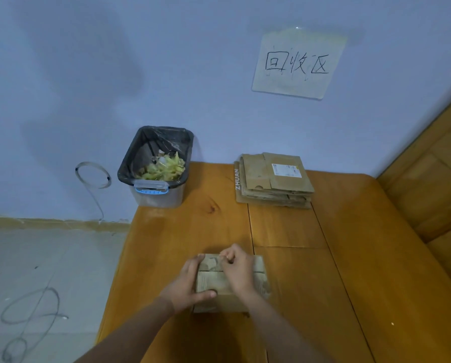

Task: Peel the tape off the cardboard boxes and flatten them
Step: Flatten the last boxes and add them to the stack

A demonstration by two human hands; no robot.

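Head view looks down on a small cardboard box point(231, 281) standing on a wooden table point(324, 271), close to the near edge and a little in from the table's left edge. The left hand point(186, 282) holds the box by its left side, thumb curled onto the top face and fingers wrapped over the far-left corner. The right hand point(238, 268) lies across the top, its fingertips pinched narrowly together at the far edge of the box, apparently on a strip of tape point(223, 255); the strip itself is too small and blurred to make out clearly. Beyond the pinch, the tabletop runs bare up to a stack of flattened cardboard point(273, 180) lying against the wall, well apart from the hands and to the right of them. Left of that stack, at the table's far-left corner, a bin point(157, 167) lined with a black bag holds yellowish scraps. To the right of the grip the wood lies open as far as a wooden panel point(428, 179). A paper sign point(297, 62) hangs on the wall above the stack.
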